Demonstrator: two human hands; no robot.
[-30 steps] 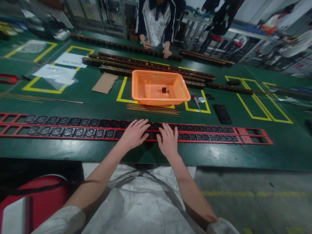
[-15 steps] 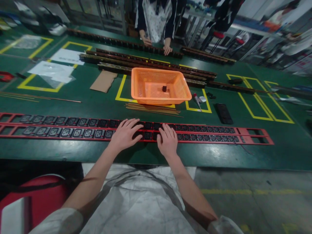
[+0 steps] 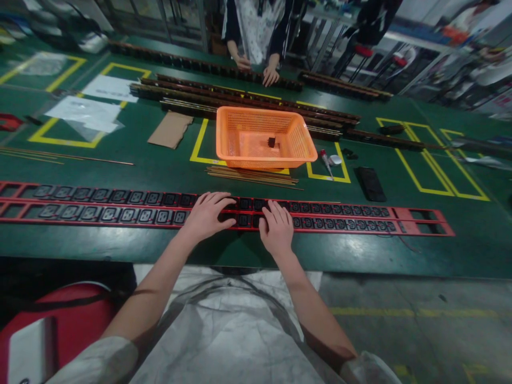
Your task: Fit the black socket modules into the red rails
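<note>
Two long red power strips, a rear one (image 3: 394, 214) and a front one (image 3: 408, 228), lie side by side across the green table. Black outlet sockets (image 3: 108, 215) fill most of their length, larger toward the left and smaller toward the right. My left hand (image 3: 206, 217) rests across both strips left of centre, fingers spread. A little to its right, my right hand (image 3: 277, 226) lies over the strips with its fingers stretched out. A few sockets (image 3: 245, 220) show between the hands. Those under my palms and fingers are hidden.
Beyond the strips stands an orange basket (image 3: 266, 161) holding a small black part (image 3: 271, 142). Thin brass-coloured rods (image 3: 252, 176), a screwdriver (image 3: 326, 161), a black phone-like slab (image 3: 370, 184) and cardboard (image 3: 170, 129) lie nearby. Across the table, a co-worker's hands (image 3: 271, 73) touch a dark strip.
The camera view has shifted slightly. Both my hands keep nearly the same places on the strips, and the co-worker's hands have moved a little.
</note>
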